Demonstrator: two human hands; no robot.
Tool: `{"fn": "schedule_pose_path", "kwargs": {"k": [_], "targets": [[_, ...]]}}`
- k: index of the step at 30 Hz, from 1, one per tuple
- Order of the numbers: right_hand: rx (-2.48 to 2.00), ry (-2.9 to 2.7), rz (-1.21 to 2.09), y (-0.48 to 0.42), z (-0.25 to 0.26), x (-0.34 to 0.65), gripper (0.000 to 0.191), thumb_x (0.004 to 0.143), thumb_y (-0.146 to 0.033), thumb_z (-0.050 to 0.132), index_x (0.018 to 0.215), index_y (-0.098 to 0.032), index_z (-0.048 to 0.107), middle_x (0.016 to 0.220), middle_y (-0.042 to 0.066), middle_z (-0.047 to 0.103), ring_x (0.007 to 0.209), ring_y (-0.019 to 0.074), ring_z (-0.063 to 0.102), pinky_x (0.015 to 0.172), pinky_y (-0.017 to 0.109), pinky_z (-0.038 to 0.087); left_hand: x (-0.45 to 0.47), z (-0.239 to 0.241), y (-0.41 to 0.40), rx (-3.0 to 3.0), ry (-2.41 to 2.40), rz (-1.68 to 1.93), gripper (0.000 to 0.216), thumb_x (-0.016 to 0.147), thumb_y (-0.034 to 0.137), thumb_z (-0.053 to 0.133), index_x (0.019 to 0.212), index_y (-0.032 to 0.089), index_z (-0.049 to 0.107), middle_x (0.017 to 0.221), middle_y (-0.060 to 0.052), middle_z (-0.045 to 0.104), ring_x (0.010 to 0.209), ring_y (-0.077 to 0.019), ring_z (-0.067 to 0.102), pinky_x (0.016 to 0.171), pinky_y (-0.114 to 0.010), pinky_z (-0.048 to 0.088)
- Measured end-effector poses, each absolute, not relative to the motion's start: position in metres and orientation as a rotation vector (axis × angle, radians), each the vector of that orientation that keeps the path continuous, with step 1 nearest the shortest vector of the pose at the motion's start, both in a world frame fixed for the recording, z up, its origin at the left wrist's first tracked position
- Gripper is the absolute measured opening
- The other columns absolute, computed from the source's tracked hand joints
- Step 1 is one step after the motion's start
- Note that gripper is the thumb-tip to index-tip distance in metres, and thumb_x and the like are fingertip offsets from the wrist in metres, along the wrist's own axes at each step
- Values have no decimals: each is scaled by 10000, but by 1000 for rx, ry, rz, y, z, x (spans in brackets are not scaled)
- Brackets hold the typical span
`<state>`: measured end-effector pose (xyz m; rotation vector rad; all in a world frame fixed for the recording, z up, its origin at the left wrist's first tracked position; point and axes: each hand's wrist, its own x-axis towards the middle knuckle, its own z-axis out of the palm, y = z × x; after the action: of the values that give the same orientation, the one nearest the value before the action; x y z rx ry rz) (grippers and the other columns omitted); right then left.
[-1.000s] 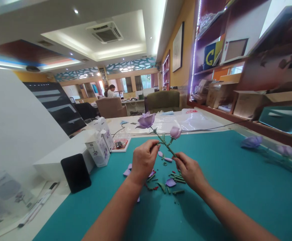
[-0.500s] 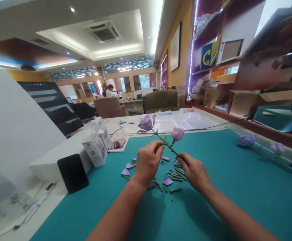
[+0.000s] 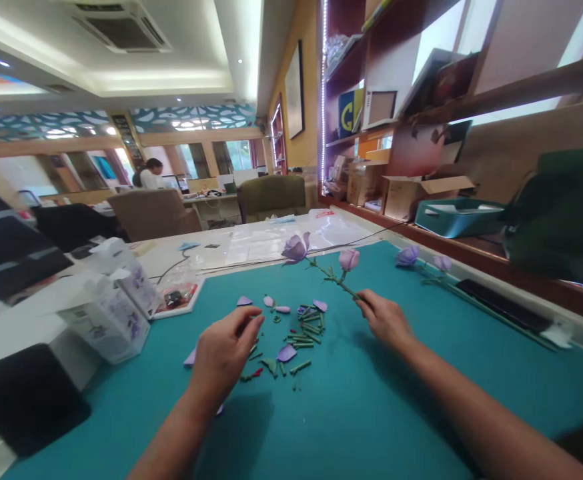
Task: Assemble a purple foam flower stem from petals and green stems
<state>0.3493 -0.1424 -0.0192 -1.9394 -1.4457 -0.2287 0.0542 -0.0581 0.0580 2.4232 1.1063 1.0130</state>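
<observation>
My right hand (image 3: 387,320) is closed around the lower end of the green stem of a toy flower (image 3: 335,277), held above the mat and tilted up to the left. It carries a wide purple bloom (image 3: 296,248) and a smaller pink-purple bud (image 3: 349,259). My left hand (image 3: 225,348) is apart from the flower, over the left of the loose parts, fingers loosely bent with a gap at the thumb and nothing visible in them. Between the hands lie several short green stem pieces (image 3: 307,331), a purple petal (image 3: 287,353) and a green leaf piece (image 3: 270,366).
A second purple flower (image 3: 407,256) lies at the mat's right edge beside a black case (image 3: 504,305). White printed boxes (image 3: 109,319), a white tray (image 3: 196,298) and a black panel (image 3: 29,400) stand left. Behind are plastic sheets (image 3: 266,239); a person (image 3: 150,175) sits far off.
My left hand has let go of the stem and moved left and down toward the loose parts. My right hand still holds the flower. The view has turned to the right.
</observation>
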Motion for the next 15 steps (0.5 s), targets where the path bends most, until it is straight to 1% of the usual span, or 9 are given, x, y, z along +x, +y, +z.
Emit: {"fn": "schedule_pose_path", "kwargs": {"k": [2,5,6,9,13,15], "targets": [[-1991,-1402,-256,-153,-27,369,279,895,-327,384,906,-206,636,709,49,671,617,181,603,579,267,410,48,49,-56,2420,1089,951,289,858,423,466,896,221,669,732,10,710,655,-151,661,610,-230,452],[-2104,-1308,-295,-168,-36,397,295,885,-311,401,991,-193,649,809,81,706,695,213,636,619,287,430,42,35,-52,2450,1102,874,303,857,433,451,880,235,680,790,3,726,727,-166,672,646,-231,475],[-2194,-1250,-317,-173,-39,407,302,884,-312,406,1031,-206,648,846,75,715,726,215,646,635,284,438,40,31,-50,2464,1094,852,305,852,432,451,874,238,685,787,3,727,723,-167,671,651,-231,481],[-2322,-1133,-348,-187,-46,433,330,881,-294,418,1104,-192,640,903,91,725,794,241,661,665,296,456,37,20,-45,2476,1064,801,315,844,439,449,881,239,689,783,1,728,681,-162,668,630,-229,493],[-2445,-1025,-398,-206,-52,465,356,892,-285,395,1134,-180,634,984,114,718,855,269,661,712,331,466,34,8,-39,2464,992,752,320,845,453,447,899,240,681,865,-10,738,677,-157,678,604,-218,505],[-2499,-995,-409,-214,-55,477,354,891,-280,397,1134,-183,635,1008,114,714,867,273,662,724,339,468,33,5,-38,2465,974,729,317,840,456,454,899,243,681,868,-10,741,680,-158,684,602,-215,512]]}}
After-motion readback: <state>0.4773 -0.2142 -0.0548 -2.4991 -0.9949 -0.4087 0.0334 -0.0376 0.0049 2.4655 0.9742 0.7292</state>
